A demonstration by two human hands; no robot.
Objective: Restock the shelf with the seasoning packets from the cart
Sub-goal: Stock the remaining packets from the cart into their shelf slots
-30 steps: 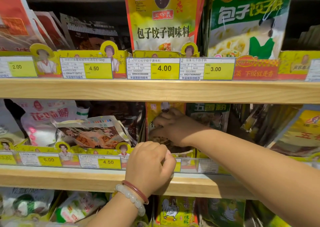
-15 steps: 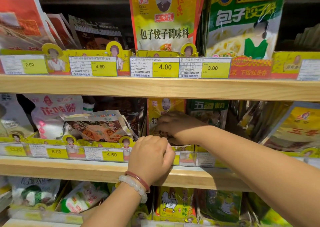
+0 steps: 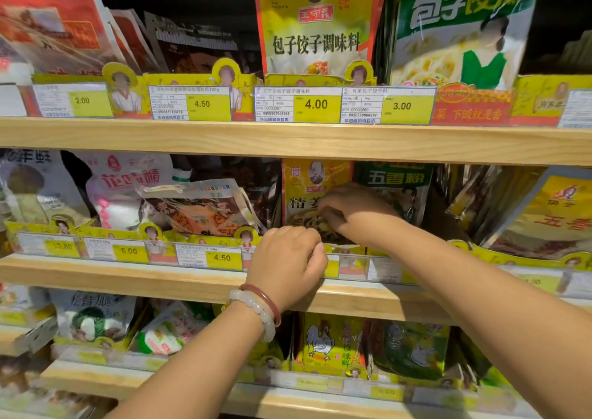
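Yellow seasoning packet (image 3: pixel 302 194) being seated in its slot on the middle wooden shelf (image 3: pixel 192 285), centre of the frame.

Judging by the pose, the step in hand is settling this flat yellow foil packet with red lettering upright, just beside the green five-spice packet (image 3: pixel 392 181). The right hand (image 3: pixel 349 209) reaches in from the lower right, arm stretched across the shelf lip, fingers curled down onto the packet's face and pinching or pressing it; which one I cannot tell. The left hand (image 3: pixel 288 263), with bead bracelets at the wrist, is fisted at the yellow price-tag rail (image 3: pixel 128 250) below the packet; whether it grips anything is hidden. Next, I judge, the packet needs straightening and releasing, then a reach for more stock; the cart is out of view.
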